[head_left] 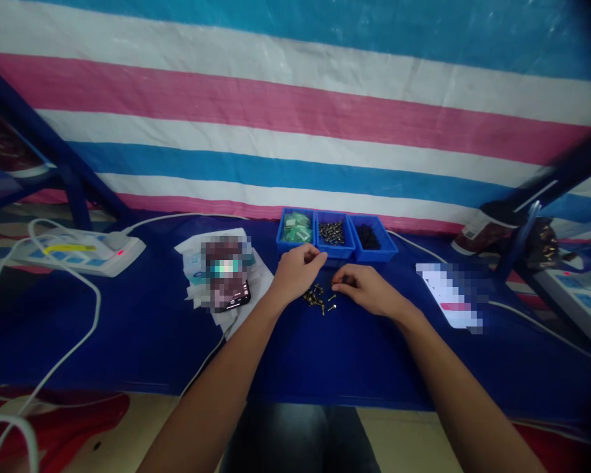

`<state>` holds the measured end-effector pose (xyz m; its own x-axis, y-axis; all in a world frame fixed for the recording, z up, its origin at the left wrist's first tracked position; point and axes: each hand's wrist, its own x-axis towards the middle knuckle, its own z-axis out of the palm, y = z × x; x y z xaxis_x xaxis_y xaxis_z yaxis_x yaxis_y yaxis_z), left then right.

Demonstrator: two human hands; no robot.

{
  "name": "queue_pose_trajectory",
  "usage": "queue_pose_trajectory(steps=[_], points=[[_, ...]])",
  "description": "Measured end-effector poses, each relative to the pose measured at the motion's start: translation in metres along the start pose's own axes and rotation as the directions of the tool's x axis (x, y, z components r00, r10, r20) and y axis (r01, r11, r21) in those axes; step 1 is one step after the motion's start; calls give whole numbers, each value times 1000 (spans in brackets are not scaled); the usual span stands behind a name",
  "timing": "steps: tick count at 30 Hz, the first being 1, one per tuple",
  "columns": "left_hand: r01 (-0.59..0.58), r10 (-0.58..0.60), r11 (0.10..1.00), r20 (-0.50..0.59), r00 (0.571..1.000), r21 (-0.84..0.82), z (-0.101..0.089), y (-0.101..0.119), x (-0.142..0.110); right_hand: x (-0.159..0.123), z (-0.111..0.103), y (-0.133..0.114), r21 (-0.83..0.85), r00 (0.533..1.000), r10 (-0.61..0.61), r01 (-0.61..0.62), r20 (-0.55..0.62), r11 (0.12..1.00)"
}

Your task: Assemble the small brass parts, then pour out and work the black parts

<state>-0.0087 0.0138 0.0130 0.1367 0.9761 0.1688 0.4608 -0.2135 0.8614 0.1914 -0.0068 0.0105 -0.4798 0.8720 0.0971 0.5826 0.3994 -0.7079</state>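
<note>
Head view: our left hand [298, 268], right hand [367, 288], fingers narrow, contents we cannot tell; metal pieces [315, 300] loose nearby, others in middle bin [335, 252].

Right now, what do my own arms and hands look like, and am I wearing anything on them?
Your left hand and right hand are both bare, without gloves. No watch, bracelet or cable shows at either wrist, and no sleeve covers the visible length of either forearm. Any small ring or marking is too fine to make out.
</note>
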Motion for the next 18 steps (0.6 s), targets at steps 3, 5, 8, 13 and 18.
queue_pose_trajectory(steps=[3, 5, 8, 13, 18], points=[[-77, 76, 995, 30, 997, 57, 1, 4, -3, -1, -2, -1, 125, 998, 63, -59, -29, 990], [-123, 119, 992, 84, 989, 41, 2, 8, -5, -1, -3, -2, 220, 994, 101, -89, -42, 971], [-164, 165, 986, 152, 975, -17, 4, 15, -7, -1, -4, -3, 308, 990, 110, -77, -91, 948], [-190, 204, 977, 165, 965, -98, 4, 21, -8, 0, -4, -4, 309, 978, 94, -32, -188, 951], [-153, 187, 968, 167, 968, -198, 2, 21, -7, 2, -2, -7, 295, 950, 84, 10, -302, 955]])
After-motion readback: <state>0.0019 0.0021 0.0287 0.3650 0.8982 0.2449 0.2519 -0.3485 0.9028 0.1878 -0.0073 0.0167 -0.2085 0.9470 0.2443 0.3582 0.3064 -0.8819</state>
